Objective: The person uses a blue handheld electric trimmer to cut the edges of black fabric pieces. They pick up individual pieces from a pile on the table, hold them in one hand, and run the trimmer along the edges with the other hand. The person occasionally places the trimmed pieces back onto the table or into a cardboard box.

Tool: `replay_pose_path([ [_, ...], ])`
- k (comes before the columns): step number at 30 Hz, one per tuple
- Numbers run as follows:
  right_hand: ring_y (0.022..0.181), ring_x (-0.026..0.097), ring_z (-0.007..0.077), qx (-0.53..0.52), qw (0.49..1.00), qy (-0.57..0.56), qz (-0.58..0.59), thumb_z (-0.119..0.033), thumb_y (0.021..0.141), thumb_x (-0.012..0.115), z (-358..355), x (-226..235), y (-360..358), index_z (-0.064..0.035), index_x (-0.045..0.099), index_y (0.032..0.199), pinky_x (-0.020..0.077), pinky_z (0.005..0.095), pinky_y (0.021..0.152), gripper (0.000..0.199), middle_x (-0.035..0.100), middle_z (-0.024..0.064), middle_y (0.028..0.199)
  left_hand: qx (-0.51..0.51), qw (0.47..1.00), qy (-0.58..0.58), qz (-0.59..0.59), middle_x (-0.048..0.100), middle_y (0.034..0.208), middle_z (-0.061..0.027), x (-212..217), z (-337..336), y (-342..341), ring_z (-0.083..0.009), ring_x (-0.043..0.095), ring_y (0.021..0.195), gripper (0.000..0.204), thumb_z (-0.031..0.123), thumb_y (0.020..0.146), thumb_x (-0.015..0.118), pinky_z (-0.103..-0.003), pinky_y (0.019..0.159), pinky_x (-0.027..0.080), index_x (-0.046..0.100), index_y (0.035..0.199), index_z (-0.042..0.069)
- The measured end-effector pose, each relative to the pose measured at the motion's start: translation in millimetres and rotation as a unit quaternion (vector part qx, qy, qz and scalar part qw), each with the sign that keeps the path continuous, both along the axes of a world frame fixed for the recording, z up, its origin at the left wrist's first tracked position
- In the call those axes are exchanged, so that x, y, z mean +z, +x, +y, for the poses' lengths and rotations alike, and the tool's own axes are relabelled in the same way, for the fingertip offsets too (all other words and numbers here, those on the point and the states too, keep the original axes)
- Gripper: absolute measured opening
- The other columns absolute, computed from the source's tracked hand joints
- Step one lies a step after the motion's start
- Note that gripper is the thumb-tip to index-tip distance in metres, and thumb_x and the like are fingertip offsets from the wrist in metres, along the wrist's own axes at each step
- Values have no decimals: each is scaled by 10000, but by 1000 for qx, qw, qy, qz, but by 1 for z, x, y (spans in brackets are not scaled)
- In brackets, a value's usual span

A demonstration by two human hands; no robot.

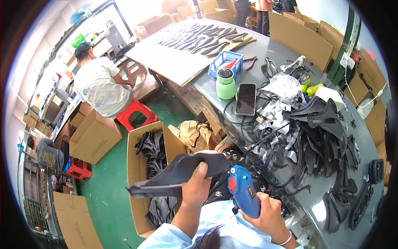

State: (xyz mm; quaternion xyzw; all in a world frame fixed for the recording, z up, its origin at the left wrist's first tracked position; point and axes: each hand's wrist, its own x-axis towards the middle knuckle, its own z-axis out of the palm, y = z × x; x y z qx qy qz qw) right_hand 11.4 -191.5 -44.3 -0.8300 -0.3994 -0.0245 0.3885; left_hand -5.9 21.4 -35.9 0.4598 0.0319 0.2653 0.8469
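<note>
My left hand [195,186] is closed on a black curved, winged piece [176,171], thumb on top, held up over an open carton. Wrapped round the handle of a blue handheld power tool [243,191] with a red button is my right hand [268,216]. The tool's head is close to the right end of the black piece; I cannot tell whether they touch. Below the piece, the carton [133,166] holds several similar black pieces [151,145]. More black pieces [319,145] are heaped on the grey table at the right.
A green bottle [226,85], a phone [246,99], a blue basket [238,65] and red-handled pliers [251,62] are on the grey table [257,41]. White scraps [269,120] lie beside the heap. A person [99,81] sits on a red stool [139,114] at the left.
</note>
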Motion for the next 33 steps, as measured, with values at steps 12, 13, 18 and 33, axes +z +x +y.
replay_pose_path([
  [12, 539, 607, 280, -8, 1000, 12, 0, -178, 582, 809, -5, -11, 3, 31, 468, 1025, 481, 356, 497, 597, 589, 124, 663, -6, 992, 125, 13, 605, 1071, -113, 7, 9, 4, -155, 562, 963, 289, 138, 849, 638, -291, 866, 436, 553, 1058, -43],
  [13, 536, 607, 280, -8, 1000, 12, -1, -176, 585, 807, -5, -12, 3, 31, 471, 1021, 481, 356, 495, 589, 590, 124, 660, -10, 997, 76, -26, 603, 1072, -118, 18, 6, 5, -163, 564, 969, 294, 137, 850, 634, -296, 870, 436, 548, 1065, -45],
  [18, 527, 607, 276, -1, 1000, 24, 14, -175, 593, 802, -5, -16, 2, 33, 477, 1012, 485, 353, 493, 569, 595, 123, 652, 56, 989, 136, -11, 603, 1053, -123, 5, 7, 2, -165, 570, 958, 299, 118, 848, 619, -301, 880, 433, 538, 1087, -43],
  [33, 515, 597, 251, 16, 997, 36, 63, -248, 608, 834, 3, -8, 0, 29, 478, 998, 476, 332, 483, 597, 578, 136, 689, 17, 997, 73, 35, 607, 1051, -94, 2, -2, 1, -115, 543, 954, 269, 61, 833, 612, -249, 868, 407, 562, 1079, -37],
])
